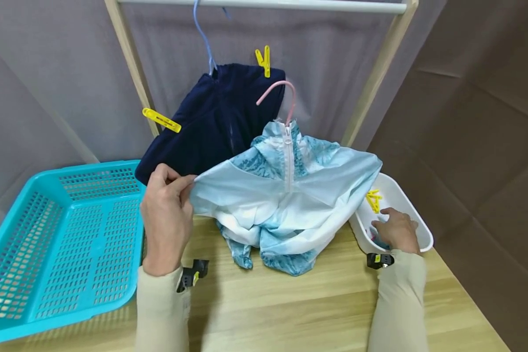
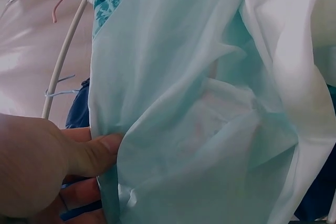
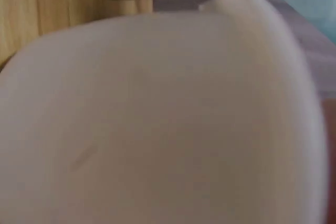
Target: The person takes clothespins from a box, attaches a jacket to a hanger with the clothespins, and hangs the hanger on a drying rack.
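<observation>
In the head view my left hand pinches the left shoulder edge of a light blue zip jacket. The left wrist view shows my thumb pressed on its thin fabric. A pink hanger sticks up from the collar. At the right, my right hand reaches down into a white bin, its visible fingers spread apart. Yellow clothespins lie in that bin beside the hand. The white bin's wall fills most of the right wrist view and hides the fingers there.
Behind hangs a navy garment on a blue hanger, with a yellow clothespin at each shoulder. A rack with a white rail spans the back. A turquoise basket stands left on the wooden table.
</observation>
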Tool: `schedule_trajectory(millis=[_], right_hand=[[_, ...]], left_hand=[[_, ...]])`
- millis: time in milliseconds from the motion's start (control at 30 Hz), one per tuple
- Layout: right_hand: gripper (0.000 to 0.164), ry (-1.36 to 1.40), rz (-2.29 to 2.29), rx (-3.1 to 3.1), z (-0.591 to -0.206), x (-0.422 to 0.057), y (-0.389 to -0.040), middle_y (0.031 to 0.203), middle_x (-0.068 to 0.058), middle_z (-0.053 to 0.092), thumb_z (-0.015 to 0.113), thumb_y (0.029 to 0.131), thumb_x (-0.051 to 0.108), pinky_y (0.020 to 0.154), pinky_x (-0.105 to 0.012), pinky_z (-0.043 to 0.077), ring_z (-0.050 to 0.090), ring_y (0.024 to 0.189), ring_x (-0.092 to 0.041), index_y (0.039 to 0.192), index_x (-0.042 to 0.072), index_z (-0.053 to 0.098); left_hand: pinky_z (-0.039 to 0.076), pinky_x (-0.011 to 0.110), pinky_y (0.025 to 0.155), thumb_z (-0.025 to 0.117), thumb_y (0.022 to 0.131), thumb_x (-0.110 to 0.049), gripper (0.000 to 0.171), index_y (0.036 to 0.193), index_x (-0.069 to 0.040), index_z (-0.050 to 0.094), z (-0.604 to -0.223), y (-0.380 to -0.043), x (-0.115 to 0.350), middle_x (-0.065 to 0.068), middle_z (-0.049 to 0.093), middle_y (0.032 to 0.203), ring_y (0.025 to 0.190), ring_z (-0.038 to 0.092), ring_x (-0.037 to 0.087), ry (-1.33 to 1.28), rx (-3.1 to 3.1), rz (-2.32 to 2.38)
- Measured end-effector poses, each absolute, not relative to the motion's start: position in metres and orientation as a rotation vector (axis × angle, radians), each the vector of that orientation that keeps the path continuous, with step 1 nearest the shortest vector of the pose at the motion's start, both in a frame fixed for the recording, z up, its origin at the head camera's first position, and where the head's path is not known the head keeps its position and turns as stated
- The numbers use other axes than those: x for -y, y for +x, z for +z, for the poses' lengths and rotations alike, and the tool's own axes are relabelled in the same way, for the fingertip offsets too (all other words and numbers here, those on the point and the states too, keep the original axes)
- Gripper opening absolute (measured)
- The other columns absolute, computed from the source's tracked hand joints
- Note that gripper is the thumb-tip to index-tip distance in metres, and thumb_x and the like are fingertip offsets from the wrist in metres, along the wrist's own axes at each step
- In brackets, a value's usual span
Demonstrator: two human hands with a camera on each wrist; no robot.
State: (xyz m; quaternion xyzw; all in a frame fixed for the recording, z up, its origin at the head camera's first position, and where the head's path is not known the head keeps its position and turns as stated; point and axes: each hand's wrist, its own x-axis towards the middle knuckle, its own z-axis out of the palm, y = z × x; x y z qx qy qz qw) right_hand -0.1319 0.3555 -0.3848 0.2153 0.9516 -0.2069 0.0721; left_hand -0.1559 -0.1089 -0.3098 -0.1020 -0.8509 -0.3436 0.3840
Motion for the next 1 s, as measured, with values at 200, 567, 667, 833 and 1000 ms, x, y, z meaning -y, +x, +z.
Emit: schedule_trajectory(millis=[200,567,667,833,1000], right_hand=[[0.067,0.424,-0.544,-2.825,-0.398,-0.353,-0.148,0.160,-0.040,0.009,0.042,0.104,0.033,0.102,-0.085,0.023,0.011,0.140,-0.068,0.152,-0.012,0.029],[0.061,0.398,-0.511,-2.883,-0.401,-0.351,-0.158,0.143,-0.045,0.027,0.040,0.105,0.031,0.091,-0.085,0.027,0.028,0.132,-0.065,0.148,-0.012,0.037],[0.063,0.407,-0.553,-2.907,-0.401,-0.351,-0.155,0.137,-0.048,0.027,0.043,0.104,0.027,0.094,-0.081,0.031,0.028,0.129,-0.065,0.151,-0.013,0.030],[0.042,0.361,-0.574,-2.989,-0.402,-0.353,-0.153,0.118,-0.044,0.045,0.055,0.094,0.014,0.092,-0.066,0.043,0.044,0.113,-0.060,0.123,-0.016,0.058],[0.024,0.436,-0.633,-2.958,-0.403,-0.353,-0.155,0.108,-0.037,0.058,0.059,0.088,0.010,0.097,-0.073,0.039,0.050,0.110,-0.057,0.104,-0.006,0.069]], left_hand=[[0.048,0.043,0.067,0.067,0.095,0.002,0.015,0.095,0.000,0.082,-0.311,-0.158,0.110,0.012,0.054,0.086,0.079,0.057,0.030,-0.288,2.176,-0.859],[0.048,0.044,0.066,0.067,0.095,0.002,0.015,0.095,0.000,0.082,-0.311,-0.161,0.113,0.012,0.055,0.087,0.077,0.058,0.030,-0.295,2.166,-0.862],[0.046,0.041,0.065,0.067,0.096,0.001,0.015,0.096,0.000,0.081,-0.310,-0.161,0.113,0.012,0.055,0.088,0.077,0.057,0.030,-0.303,2.171,-0.868],[0.045,0.039,0.065,0.066,0.096,0.001,0.016,0.096,0.000,0.082,-0.311,-0.161,0.115,0.012,0.056,0.088,0.078,0.056,0.030,-0.331,2.169,-0.875],[0.045,0.040,0.066,0.067,0.096,0.000,0.015,0.096,-0.001,0.082,-0.311,-0.161,0.118,0.012,0.056,0.087,0.079,0.056,0.030,-0.373,2.150,-0.864]])
